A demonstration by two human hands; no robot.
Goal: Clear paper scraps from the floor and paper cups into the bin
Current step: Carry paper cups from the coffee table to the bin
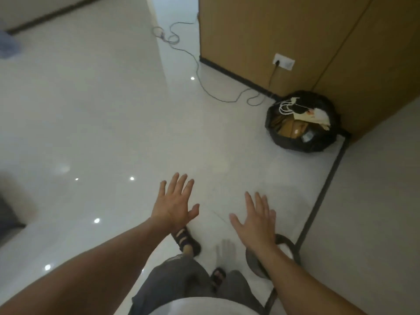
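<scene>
Above the floor [102, 123], left hand [175, 204] and right hand [255, 221] hung spread, empty. Spotting scraps before approaching the bin [295, 144] seemed wise.

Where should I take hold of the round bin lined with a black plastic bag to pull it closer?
I'd grip the near-left rim of the round black-bagged bin, coming from above on its floor side. Brown wooden wall panels close off its back and right, and a pale paper bag with white cord handles crowds the far rim.
</scene>
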